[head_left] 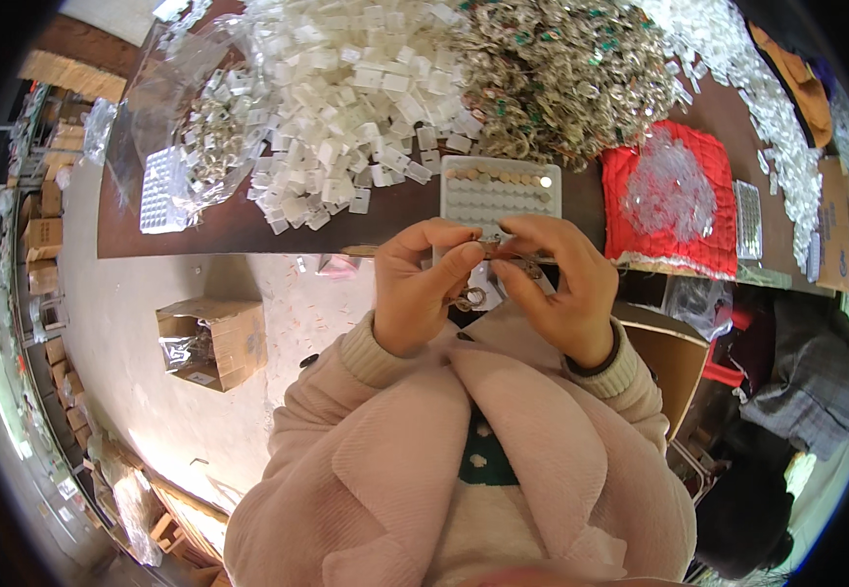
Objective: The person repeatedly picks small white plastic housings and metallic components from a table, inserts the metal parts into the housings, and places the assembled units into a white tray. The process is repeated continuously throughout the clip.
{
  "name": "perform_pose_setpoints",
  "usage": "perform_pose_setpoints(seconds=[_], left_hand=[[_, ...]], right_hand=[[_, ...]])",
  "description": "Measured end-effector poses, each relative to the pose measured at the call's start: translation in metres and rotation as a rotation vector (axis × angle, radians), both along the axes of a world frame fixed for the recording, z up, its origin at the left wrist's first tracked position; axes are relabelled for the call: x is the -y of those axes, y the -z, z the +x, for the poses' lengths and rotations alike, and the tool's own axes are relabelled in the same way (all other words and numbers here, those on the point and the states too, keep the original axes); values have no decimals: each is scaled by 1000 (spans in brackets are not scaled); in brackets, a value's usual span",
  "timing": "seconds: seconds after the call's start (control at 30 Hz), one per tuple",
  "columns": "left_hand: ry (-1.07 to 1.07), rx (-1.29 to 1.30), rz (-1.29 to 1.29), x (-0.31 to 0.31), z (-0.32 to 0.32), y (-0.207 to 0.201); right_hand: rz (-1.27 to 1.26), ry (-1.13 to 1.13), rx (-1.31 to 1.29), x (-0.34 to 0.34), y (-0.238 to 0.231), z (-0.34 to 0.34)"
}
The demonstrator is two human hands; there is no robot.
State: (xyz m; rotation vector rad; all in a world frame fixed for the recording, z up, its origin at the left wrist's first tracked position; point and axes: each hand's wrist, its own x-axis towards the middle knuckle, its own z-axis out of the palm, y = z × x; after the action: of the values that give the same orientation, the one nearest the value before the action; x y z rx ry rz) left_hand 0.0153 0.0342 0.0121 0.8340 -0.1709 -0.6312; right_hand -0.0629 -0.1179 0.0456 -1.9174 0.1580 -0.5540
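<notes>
One small metal piece (491, 241) sits between the two hands, above the near edge of the tabletop (248, 227). The left hand (417, 284) and right hand (577, 292) pinch it from either side, fingers (459, 264) curled, wrists raised and angled inward. A ring-like metal bit (470, 297) shows below the left fingers (how many bits, I cannot tell). Just beyond lies one tray (500, 210), its far row bearing discs (503, 177). Farther out are one white pile (346, 108), one metal pile (571, 78) and one red cloth (630, 235).
</notes>
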Motion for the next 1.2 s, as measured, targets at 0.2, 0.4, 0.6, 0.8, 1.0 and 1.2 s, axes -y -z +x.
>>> perform_pose_setpoints(seconds=[0.2, 0.4, 0.6, 0.8, 1.0, 1.2], left_hand=[[23, 23, 171, -11, 7, -7], [-761, 921, 634, -59, 135, -76], [-765, 1618, 1176, -88, 157, -75], [-549, 1278, 1584, -76, 133, 0], [-716, 1372, 1394, -78, 137, -5], [-933, 1166, 978, -65, 127, -18]], right_hand=[[-374, 23, 208, -2, 1, 8], [-301, 78, 149, 1, -6, -1], [-264, 24, 168, -1, -1, 2], [-267, -15, 160, -3, 2, 4], [-261, 6, 141, -4, 1, 5], [-228, 10, 135, -2, 1, 7]])
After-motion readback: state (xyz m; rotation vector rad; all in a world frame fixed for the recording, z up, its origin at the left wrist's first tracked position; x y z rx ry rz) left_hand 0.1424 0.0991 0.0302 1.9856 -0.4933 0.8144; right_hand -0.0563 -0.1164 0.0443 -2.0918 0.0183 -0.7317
